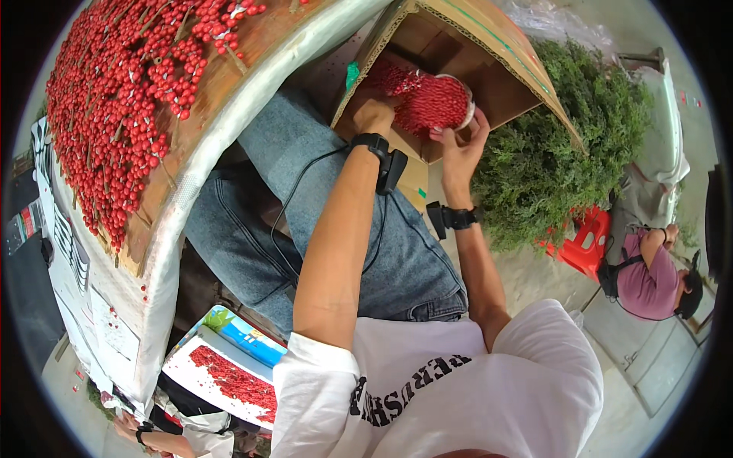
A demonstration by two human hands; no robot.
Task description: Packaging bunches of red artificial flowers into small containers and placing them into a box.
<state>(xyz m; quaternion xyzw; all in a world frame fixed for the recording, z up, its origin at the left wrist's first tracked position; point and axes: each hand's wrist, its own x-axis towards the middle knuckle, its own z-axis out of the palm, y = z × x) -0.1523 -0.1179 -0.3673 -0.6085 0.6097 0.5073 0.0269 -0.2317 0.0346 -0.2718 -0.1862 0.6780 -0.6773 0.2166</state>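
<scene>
A round wooden table (252,61) at upper left is covered with loose red berry sprigs (114,99). An open cardboard box (489,53) is tipped on its side at top centre, mouth toward the person. A big heap of green foliage (550,160) is piled just beside the box's right wall; a red plastic stool (588,240) is seen behind it. Another person (653,275) is seated at far right. A tray of red berries (229,374) is seen at lower left.

A red berry bundle (427,99) is held inside the box mouth, near its lower edge. Its long axis seems to run left-right, white-wrapped end toward the box's right wall; exact tilt cannot be told.

The left hand (372,111) is closed on the bundle's left side, fingers hidden behind berries. The right hand (458,145) is cupped under the wrapped end, fingers (479,122) curled gripping it. Access is blocked by box flaps and foliage.
</scene>
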